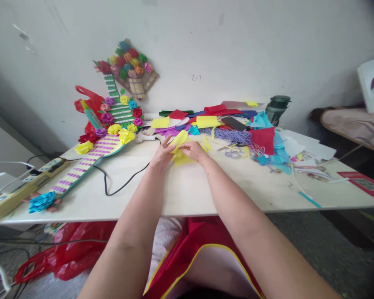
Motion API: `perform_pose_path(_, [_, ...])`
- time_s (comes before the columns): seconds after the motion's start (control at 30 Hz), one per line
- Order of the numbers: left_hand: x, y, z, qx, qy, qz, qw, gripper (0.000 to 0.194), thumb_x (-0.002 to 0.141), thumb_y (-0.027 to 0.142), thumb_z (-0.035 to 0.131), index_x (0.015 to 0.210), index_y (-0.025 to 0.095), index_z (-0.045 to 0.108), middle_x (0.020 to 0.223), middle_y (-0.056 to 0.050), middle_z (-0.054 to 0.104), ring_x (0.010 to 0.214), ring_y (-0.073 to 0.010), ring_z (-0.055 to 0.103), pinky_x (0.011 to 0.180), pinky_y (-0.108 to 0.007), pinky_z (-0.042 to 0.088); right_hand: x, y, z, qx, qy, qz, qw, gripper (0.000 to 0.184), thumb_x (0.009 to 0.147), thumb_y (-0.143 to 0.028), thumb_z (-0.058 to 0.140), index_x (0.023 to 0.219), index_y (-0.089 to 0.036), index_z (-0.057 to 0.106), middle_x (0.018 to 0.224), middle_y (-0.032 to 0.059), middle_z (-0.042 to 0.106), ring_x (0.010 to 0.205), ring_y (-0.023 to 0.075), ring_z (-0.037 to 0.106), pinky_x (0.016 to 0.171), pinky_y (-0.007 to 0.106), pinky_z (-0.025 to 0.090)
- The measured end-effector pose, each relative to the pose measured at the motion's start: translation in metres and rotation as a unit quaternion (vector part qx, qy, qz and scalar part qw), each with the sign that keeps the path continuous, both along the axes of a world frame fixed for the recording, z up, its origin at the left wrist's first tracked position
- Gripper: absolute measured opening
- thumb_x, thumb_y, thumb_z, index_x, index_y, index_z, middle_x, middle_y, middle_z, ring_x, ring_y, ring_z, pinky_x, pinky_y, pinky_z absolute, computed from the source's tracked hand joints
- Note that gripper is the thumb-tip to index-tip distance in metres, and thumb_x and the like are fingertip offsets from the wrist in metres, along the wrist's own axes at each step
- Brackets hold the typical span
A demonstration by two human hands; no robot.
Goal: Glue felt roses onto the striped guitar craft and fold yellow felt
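Yellow crepe paper (181,158) lies between my two hands over the middle of the table, part of it standing up behind the fingers. My left hand (162,154) grips its left side, with the index finger raised. From the right, my right hand (193,151) pinches the same paper with curled fingers. More yellow paper strips (207,143) lie just past my right hand. Left of my hands stands a guitar-shaped craft (84,162) trimmed with paper flowers (124,135). A white glue gun (146,137) with a black cord rests behind my left hand.
Coloured paper sheets (207,121), a phone (235,123) and purple yarn (230,135) are piled along the wall. A dark bottle (277,109) stands at back right. The black cord (124,192) loops across the table; a power strip (28,187) sits at the left edge.
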State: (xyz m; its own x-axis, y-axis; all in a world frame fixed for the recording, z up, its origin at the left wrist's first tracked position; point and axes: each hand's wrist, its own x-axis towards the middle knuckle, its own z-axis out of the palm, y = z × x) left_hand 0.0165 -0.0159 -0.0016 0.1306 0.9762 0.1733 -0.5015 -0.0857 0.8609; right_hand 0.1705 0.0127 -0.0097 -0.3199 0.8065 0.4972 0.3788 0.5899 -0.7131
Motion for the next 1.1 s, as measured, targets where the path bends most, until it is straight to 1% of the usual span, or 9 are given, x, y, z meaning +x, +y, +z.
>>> perform_pose_path(0.1, [0.002, -0.004, 0.002, 0.023, 0.033, -0.025, 0.999, 0.076, 0.054, 0.011, 0.072, 0.125, 0.025, 0.047, 0.122, -0.007, 0.058, 0.109, -0.0242, 0.058, 0.090, -0.036, 0.043, 0.000, 0.003, -0.003, 0.005, -0.001, -0.014, 1.000, 0.026, 0.068, -0.010, 0.056, 0.084, -0.020, 0.074, 0.087, 0.0030, 0.073, 0.083, 0.0194, 0.066, 0.081, 0.031, 0.050])
perform_pose_path(0.23, [0.002, -0.004, 0.003, 0.032, 0.047, -0.046, 0.997, 0.072, 0.054, 0.009, 0.067, 0.123, 0.024, 0.050, 0.119, -0.007, 0.060, 0.112, -0.0259, 0.055, 0.093, -0.039, 0.040, 0.000, 0.004, -0.003, 0.015, -0.008, -0.020, 1.000, 0.031, 0.069, -0.008, 0.053, 0.089, -0.021, 0.073, 0.092, 0.0013, 0.072, 0.088, 0.0180, 0.065, 0.084, 0.030, 0.049])
perform_pose_path(0.43, [0.002, 0.000, -0.001, 0.025, 0.053, -0.040, 0.997, 0.074, 0.052, 0.003, 0.064, 0.123, 0.020, 0.050, 0.113, -0.008, 0.063, 0.109, -0.0248, 0.057, 0.095, -0.038, 0.038, 0.001, 0.002, 0.000, 0.039, -0.015, -0.019, 0.999, 0.033, 0.068, -0.008, 0.049, 0.089, -0.018, 0.073, 0.092, 0.0024, 0.072, 0.088, 0.0185, 0.064, 0.080, 0.028, 0.049])
perform_pose_path(0.6, [0.001, -0.002, -0.001, 0.012, 0.061, -0.046, 0.997, 0.079, 0.054, 0.003, 0.067, 0.128, 0.023, 0.046, 0.112, -0.006, 0.063, 0.106, -0.0242, 0.059, 0.092, -0.037, 0.041, 0.000, 0.003, 0.000, 0.043, -0.022, -0.020, 0.999, 0.045, 0.067, -0.007, 0.049, 0.106, -0.019, 0.068, 0.102, 0.0026, 0.069, 0.092, 0.0182, 0.062, 0.082, 0.028, 0.049])
perform_pose_path(0.7, [0.001, -0.004, -0.001, 0.016, 0.062, -0.056, 0.996, 0.080, 0.054, 0.005, 0.071, 0.127, 0.025, 0.047, 0.115, -0.004, 0.062, 0.106, -0.0239, 0.059, 0.092, -0.037, 0.042, 0.000, 0.004, -0.002, 0.027, -0.048, -0.038, 0.998, 0.052, 0.068, -0.009, 0.051, 0.118, -0.020, 0.062, 0.098, 0.0017, 0.070, 0.088, 0.0169, 0.063, 0.082, 0.028, 0.048])
perform_pose_path(0.8, [0.002, -0.005, -0.001, 0.034, 0.069, -0.068, 0.995, 0.078, 0.055, 0.007, 0.073, 0.127, 0.024, 0.048, 0.112, -0.005, 0.063, 0.108, -0.0249, 0.058, 0.093, -0.037, 0.042, 0.000, 0.005, -0.003, 0.018, -0.064, -0.037, 0.997, 0.057, 0.069, -0.010, 0.053, 0.125, -0.020, 0.057, 0.094, 0.0020, 0.070, 0.084, 0.0162, 0.062, 0.082, 0.029, 0.048])
perform_pose_path(0.93, [0.005, -0.005, -0.004, 0.061, 0.088, -0.086, 0.991, 0.062, 0.058, 0.013, 0.075, 0.116, 0.018, 0.056, 0.106, -0.008, 0.066, 0.109, -0.0283, 0.057, 0.094, -0.039, 0.043, 0.001, 0.001, 0.000, 0.023, -0.077, -0.034, 0.996, 0.062, 0.069, -0.012, 0.056, 0.130, -0.025, 0.052, 0.088, 0.0007, 0.070, 0.080, 0.0164, 0.062, 0.080, 0.029, 0.048])
perform_pose_path(1.03, [0.006, 0.000, -0.006, 0.030, 0.072, -0.040, 0.996, 0.041, 0.066, 0.022, 0.072, 0.104, 0.016, 0.059, 0.103, -0.010, 0.067, 0.109, -0.0281, 0.057, 0.092, -0.039, 0.045, 0.000, -0.004, 0.003, 0.015, -0.092, -0.053, 0.994, 0.058, 0.069, -0.015, 0.059, 0.126, -0.029, 0.056, 0.084, -0.0014, 0.070, 0.076, 0.0163, 0.062, 0.078, 0.029, 0.048])
perform_pose_path(1.1, [0.005, 0.004, -0.007, -0.001, 0.042, -0.002, 0.999, 0.032, 0.073, 0.027, 0.066, 0.102, 0.015, 0.060, 0.104, -0.010, 0.067, 0.108, -0.0269, 0.058, 0.090, -0.038, 0.046, -0.001, -0.006, 0.004, -0.002, -0.079, -0.064, 0.995, 0.048, 0.070, -0.019, 0.061, 0.117, -0.029, 0.064, 0.081, -0.0012, 0.070, 0.073, 0.0159, 0.062, 0.075, 0.028, 0.049])
